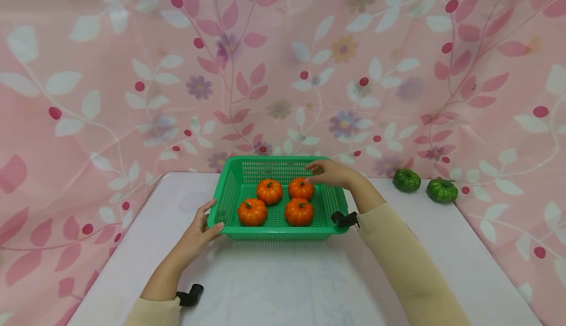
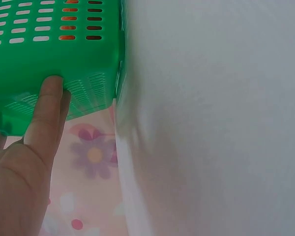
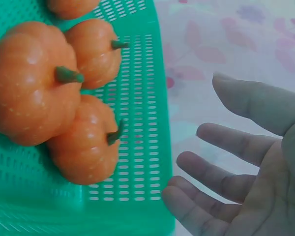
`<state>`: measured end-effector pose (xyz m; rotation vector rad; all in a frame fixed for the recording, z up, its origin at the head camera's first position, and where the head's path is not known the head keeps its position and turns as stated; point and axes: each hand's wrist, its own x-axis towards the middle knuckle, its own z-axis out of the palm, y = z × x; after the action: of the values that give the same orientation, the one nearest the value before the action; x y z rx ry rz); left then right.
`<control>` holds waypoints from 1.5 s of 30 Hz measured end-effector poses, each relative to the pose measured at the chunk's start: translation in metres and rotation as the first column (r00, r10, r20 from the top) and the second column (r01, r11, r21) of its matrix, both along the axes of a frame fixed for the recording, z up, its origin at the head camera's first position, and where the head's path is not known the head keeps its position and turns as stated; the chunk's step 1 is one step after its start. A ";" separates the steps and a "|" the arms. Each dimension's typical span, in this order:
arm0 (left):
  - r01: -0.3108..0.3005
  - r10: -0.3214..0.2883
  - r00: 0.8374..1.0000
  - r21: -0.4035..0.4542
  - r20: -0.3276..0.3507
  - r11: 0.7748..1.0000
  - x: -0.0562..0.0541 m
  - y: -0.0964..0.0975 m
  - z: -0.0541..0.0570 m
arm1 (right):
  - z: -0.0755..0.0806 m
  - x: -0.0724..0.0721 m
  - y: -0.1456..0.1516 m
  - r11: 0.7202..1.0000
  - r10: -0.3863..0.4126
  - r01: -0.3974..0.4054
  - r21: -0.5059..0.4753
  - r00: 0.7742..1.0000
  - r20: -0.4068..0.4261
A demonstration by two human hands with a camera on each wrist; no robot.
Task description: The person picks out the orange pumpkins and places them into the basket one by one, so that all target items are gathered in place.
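A green plastic basket (image 1: 283, 230) with slotted walls holds several small orange pumpkins (image 1: 252, 212) with green stems. My left hand (image 1: 199, 230) grips the basket's front left corner, thumb over the rim. In the left wrist view, fingers of the left hand (image 2: 39, 128) rest against the basket's slotted outer wall (image 2: 44, 61). Over the right back part of the basket is my right hand (image 1: 329, 172), close to the back right pumpkin (image 1: 301, 189). The right wrist view shows the right hand (image 3: 255, 182) with fingers spread and nothing between them, beside the basket rim (image 3: 160, 147).
Two dark green pumpkins (image 1: 407, 180) stand at the back right of the white-covered table (image 1: 283, 286). Behind the table hangs a pink floral curtain (image 1: 283, 70). A black wrist mount (image 1: 345, 219) on the right arm overlaps the basket's front right corner.
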<state>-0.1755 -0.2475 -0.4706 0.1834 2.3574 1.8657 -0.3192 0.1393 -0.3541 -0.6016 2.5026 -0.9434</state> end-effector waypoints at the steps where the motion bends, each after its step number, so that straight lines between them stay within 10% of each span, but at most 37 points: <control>1: -0.003 0.003 1.000 0.000 0.001 1.000 0.000 0.000 0.000 | 0.001 0.002 0.001 1.000 0.004 -0.004 -0.001 1.000 -0.004; 24: -0.006 0.006 1.000 0.005 -0.006 1.000 -0.001 0.001 0.000 | 0.019 0.046 0.033 0.997 0.053 -0.061 -0.042 0.983 -0.178; 45: -0.010 0.010 1.000 0.001 -0.001 1.000 0.000 0.002 0.000 | 0.015 0.085 0.084 0.980 -0.149 0.108 -0.168 0.954 -0.259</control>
<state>-0.1760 -0.2456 -0.4707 0.1735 2.3625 1.8711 -0.2340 0.2236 -0.3395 -0.6596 2.7565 -1.1804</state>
